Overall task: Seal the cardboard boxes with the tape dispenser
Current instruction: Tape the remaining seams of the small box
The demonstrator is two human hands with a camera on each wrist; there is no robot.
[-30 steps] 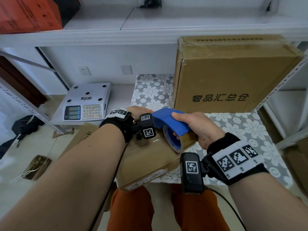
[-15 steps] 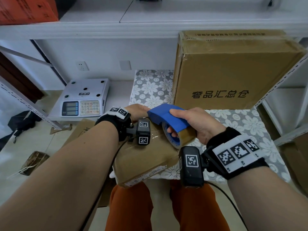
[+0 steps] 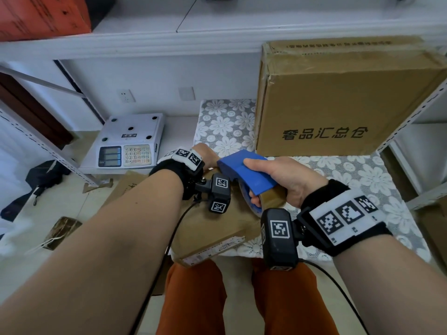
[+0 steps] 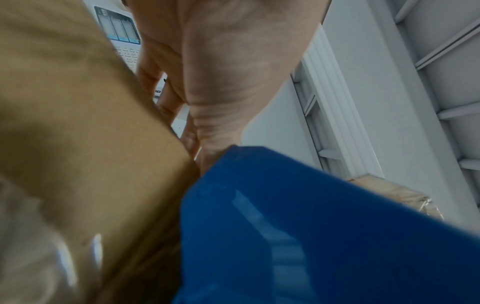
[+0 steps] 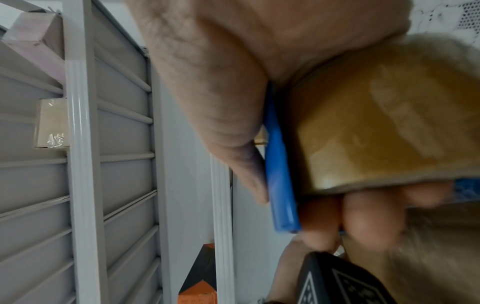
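Since earlier: both hands and the small box sat much as in the two earlier head views; the tape dispenser had crept only slightly along the box top, toward its far end.
Right hand: the right hand (image 3: 287,180) gripped the blue tape dispenser (image 3: 249,175), thumb on the blue cover and fingers (image 5: 369,222) curled under the brown tape roll (image 5: 389,127).
Left hand: the left hand (image 3: 205,155) lay on the far end of the small box (image 3: 212,228), steadying it; its fingers reached over the far edge, and how tightly they curled could not be told.
Small box: it lay tilted at the near edge of the counter (image 3: 362,180), partly over the person's lap, with the dispenser pressed on its top.
Large box: the large box (image 3: 338,100) stood upright at the back of the counter, well apart from the hands.
Scale: a weighing scale (image 3: 130,141) sat to the left.
Step in hand: probably laying tape along the small box's top seam.
Next move: likely pressing on to the far edge, then tearing the tape while the left hand braced the box.
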